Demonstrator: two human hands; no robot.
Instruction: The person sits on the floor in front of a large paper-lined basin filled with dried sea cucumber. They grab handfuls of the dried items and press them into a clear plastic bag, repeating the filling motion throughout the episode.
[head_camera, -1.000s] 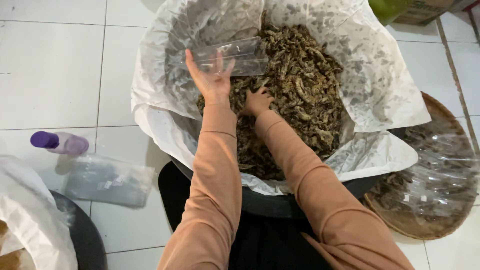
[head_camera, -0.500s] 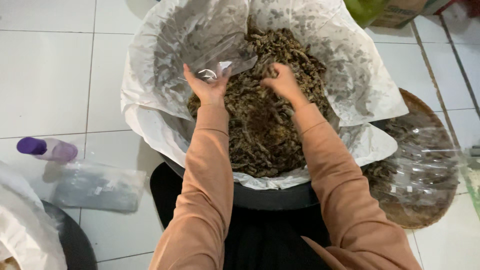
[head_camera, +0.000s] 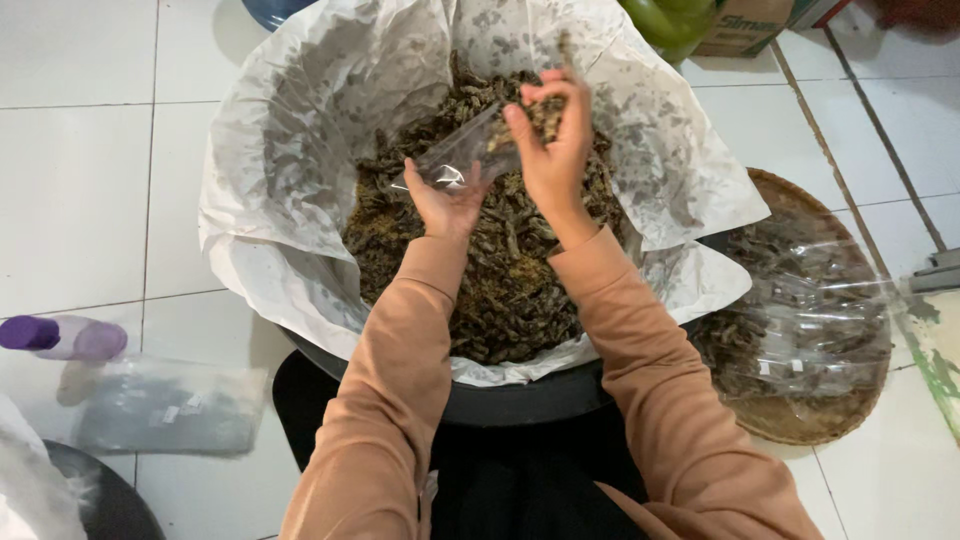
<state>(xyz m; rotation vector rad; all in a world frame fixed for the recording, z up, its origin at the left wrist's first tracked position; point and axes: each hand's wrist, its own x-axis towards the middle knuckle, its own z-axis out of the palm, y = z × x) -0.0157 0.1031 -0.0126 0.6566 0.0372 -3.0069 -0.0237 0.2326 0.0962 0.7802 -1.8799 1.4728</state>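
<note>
While the right hand (head_camera: 555, 150) pinches a clump of dark dried bits between closed fingertips, the left hand (head_camera: 448, 200) grips a small clear bag (head_camera: 468, 152) just beside it, mouth tilted toward those fingers. Beneath both hands lies the heap of dried bits (head_camera: 500, 270), filling a paper-lined black basin (head_camera: 520, 400). Farther right sits a woven tray (head_camera: 800, 330) of filled clear bags.

One basin (head_camera: 520, 405), one woven tray (head_camera: 800, 425), one purple-capped bottle (head_camera: 62, 337), two hands.
</note>
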